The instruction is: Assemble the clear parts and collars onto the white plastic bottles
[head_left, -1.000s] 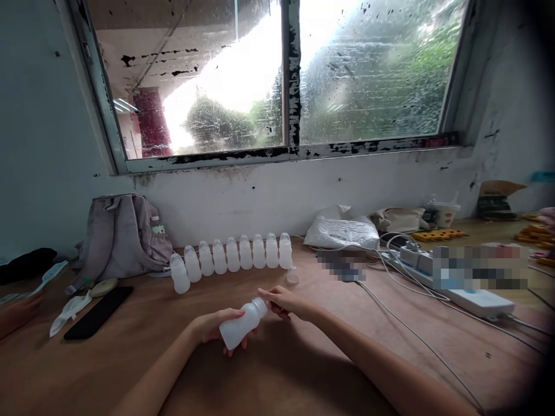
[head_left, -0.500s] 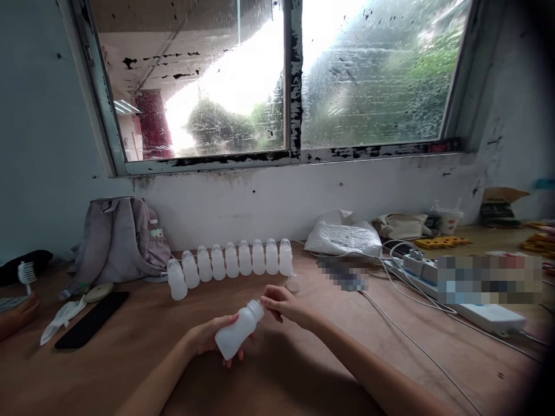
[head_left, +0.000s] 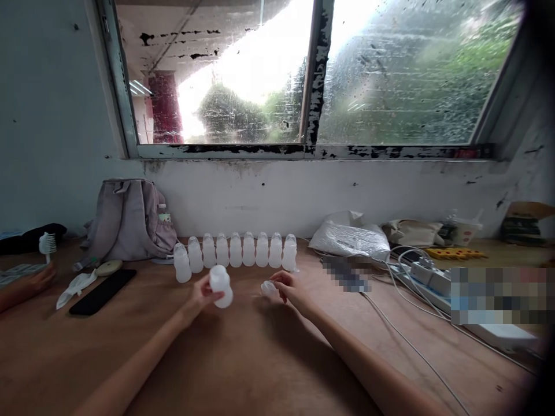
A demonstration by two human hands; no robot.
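Observation:
My left hand (head_left: 200, 294) grips a small white plastic bottle (head_left: 220, 286), held upright just above the wooden table (head_left: 269, 370). My right hand (head_left: 289, 289) pinches a small clear cap (head_left: 268, 288) a short way to the bottle's right, apart from it. Behind both hands, a row of several matching white bottles (head_left: 236, 251) with clear caps stands along the wall.
A grey backpack (head_left: 128, 219) leans at the back left, with a black phone (head_left: 103, 291) and a white cloth near it. Another person's hand (head_left: 30, 283) with a white brush is at the far left. A white bag (head_left: 350, 238), cables and a power strip (head_left: 472, 312) lie to the right.
The cap has come off the bottle and is now in my right hand. My left hand has turned the bottle from tilted to upright and moved it toward the row.

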